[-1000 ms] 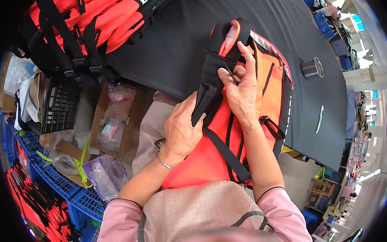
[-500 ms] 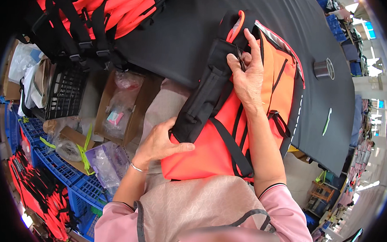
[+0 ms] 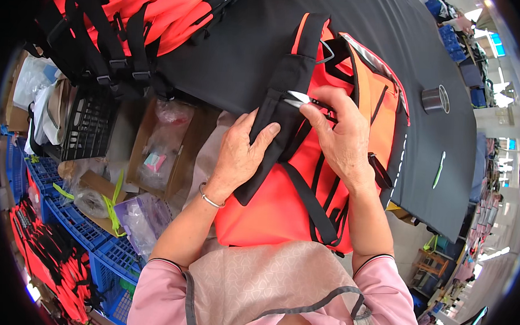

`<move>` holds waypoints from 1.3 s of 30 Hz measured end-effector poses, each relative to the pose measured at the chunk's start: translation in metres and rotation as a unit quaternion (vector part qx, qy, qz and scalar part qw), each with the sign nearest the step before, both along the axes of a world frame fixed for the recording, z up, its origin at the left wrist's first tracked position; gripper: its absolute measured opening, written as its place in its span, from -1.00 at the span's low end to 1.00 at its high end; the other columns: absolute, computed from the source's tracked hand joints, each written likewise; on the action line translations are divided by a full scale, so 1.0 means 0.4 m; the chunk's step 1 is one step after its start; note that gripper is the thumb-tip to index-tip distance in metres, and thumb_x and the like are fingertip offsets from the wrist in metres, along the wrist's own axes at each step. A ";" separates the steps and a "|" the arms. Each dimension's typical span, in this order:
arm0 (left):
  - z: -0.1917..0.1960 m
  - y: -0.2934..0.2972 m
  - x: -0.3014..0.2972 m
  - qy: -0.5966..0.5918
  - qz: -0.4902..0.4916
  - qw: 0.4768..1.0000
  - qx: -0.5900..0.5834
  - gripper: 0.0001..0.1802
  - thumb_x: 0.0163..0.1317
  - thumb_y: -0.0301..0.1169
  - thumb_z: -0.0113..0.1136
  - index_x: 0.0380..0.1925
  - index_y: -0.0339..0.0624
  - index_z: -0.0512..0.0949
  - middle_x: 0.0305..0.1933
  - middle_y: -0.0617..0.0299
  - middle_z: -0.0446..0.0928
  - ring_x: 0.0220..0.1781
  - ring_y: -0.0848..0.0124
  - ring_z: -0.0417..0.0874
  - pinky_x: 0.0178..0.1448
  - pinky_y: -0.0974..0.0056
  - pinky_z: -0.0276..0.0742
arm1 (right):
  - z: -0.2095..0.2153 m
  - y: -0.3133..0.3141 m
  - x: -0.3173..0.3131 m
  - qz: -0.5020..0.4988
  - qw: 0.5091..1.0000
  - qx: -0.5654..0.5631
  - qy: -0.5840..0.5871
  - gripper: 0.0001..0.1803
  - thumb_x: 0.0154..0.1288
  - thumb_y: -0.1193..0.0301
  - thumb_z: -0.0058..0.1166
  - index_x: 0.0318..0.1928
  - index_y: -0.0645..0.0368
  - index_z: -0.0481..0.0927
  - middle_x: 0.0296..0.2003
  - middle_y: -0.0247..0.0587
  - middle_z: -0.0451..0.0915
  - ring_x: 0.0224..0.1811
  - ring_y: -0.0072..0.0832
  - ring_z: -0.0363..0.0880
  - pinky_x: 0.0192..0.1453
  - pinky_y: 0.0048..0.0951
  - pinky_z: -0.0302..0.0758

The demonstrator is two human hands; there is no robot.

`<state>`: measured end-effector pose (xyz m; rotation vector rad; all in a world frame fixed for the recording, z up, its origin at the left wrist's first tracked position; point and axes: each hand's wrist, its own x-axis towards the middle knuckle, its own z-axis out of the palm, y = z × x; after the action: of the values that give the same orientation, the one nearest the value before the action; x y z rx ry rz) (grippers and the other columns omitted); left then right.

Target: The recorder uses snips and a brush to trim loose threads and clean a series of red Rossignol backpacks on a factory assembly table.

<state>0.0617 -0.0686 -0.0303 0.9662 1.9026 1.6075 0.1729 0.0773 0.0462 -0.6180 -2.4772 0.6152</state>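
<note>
Two hands over one red bag [image 3: 255, 219], in the middle
Left hand [image 3: 239, 153] grips one black strap [image 3: 296, 72]; right hand [image 3: 344, 134] holds one pair of snips [image 3: 298, 99] and hides some of the bag. On the surface [image 3: 235, 58]: one cup [image 3: 435, 100] and one green stick [image 3: 439, 170], right; red bags [image 3: 167, 19], far left, too bunched to count.

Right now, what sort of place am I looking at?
Probably a bag-making or finishing workshop: a pile of red and black bags lies on the black table, the right hand holds small snips over an orange-red backpack, and blue plastic crates stand at the left.
</note>
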 end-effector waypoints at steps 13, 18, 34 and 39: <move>0.003 0.002 0.006 -0.054 0.000 0.998 -0.027 -0.51 0.40 -0.12 0.21 0.13 -0.28 0.54 -0.08 -0.10 0.62 -0.02 0.03 0.67 0.08 0.14 0.54 | 0.032 0.084 -0.089 0.196 0.943 0.267 -0.033 -0.73 0.10 0.23 0.39 -0.35 0.09 0.59 -0.51 -0.40 0.54 -0.45 -0.43 0.48 -0.40 -0.39 0.47; 0.009 0.001 0.001 -0.073 -0.008 0.996 -0.043 -0.52 0.40 -0.11 0.21 0.10 -0.28 0.55 -0.10 -0.08 0.62 -0.05 0.04 0.67 0.05 0.15 0.54 | 0.030 0.093 -0.103 0.223 0.941 0.248 -0.059 -0.72 0.15 0.21 0.34 -0.38 0.10 0.53 -0.52 -0.36 0.53 -0.40 -0.41 0.54 -0.35 -0.40 0.48; -0.058 -0.192 -0.019 -0.291 -0.116 0.949 -0.042 0.00 0.09 -0.06 0.51 0.39 -0.40 0.26 0.29 -0.01 0.47 0.22 0.24 0.57 0.25 0.19 0.50 | -0.003 0.051 -0.104 0.113 0.988 0.099 -0.040 -0.69 0.14 0.20 0.39 -0.25 0.09 0.61 -0.36 -0.33 0.64 -0.30 -0.32 0.65 -0.28 -0.33 0.58; -0.066 -0.282 0.031 -0.224 -0.151 0.959 -0.084 0.13 -0.12 0.02 0.59 0.34 -0.49 0.29 0.29 -0.05 0.46 0.28 0.19 0.52 0.39 0.15 0.36 | 0.023 -0.040 -0.130 0.212 0.975 0.068 -0.019 -0.54 0.03 0.19 0.44 -0.05 0.04 0.67 -0.01 -0.40 0.64 -0.15 -0.31 0.70 -0.17 -0.34 0.64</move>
<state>0.0742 -0.1815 -0.0569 0.7050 1.4738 1.3243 0.1208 0.0612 0.0553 -0.0437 -2.6789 0.5837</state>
